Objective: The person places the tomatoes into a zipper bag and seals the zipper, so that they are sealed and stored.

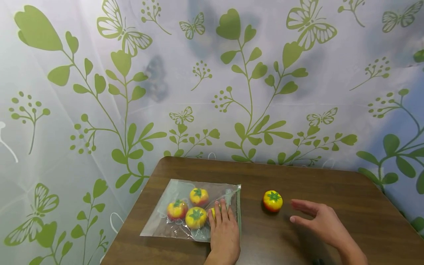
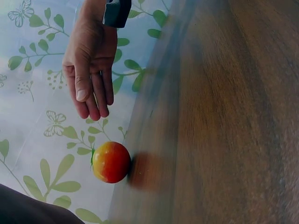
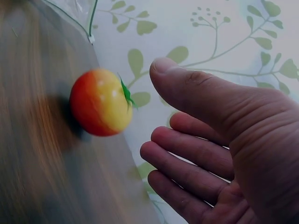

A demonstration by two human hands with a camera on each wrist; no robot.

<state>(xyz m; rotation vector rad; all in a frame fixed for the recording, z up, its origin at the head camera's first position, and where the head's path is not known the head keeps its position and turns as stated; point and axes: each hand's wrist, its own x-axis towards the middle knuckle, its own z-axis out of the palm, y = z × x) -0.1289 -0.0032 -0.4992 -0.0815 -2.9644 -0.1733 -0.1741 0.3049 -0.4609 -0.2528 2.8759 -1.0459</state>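
Note:
A clear zip bag (image 1: 159, 221) lies flat with several red-and-yellow tomatoes inside, among them one tomato (image 1: 196, 218) near its middle. My left hand (image 1: 225, 232) rests palm down on the bag's right part, fingers straight, partly covering another tomato. To the right of the bag, a loose tomato (image 1: 273, 201) with a green calyx sits on the table. Close to its right side is my right hand (image 1: 326, 224), thumb apart from extended fingers, touching nothing. In the right wrist view, a gap shows between that hand (image 3: 201, 154) and the tomato (image 3: 101, 102).
The brown wooden table (image 1: 265, 243) ends at the back against a pale curtain (image 1: 205, 92) printed with green leaves and butterflies. A small dark object (image 1: 318, 261) shows at the bottom edge, too little visible to identify. The bag's zip edge (image 1: 239, 213) faces the loose tomato.

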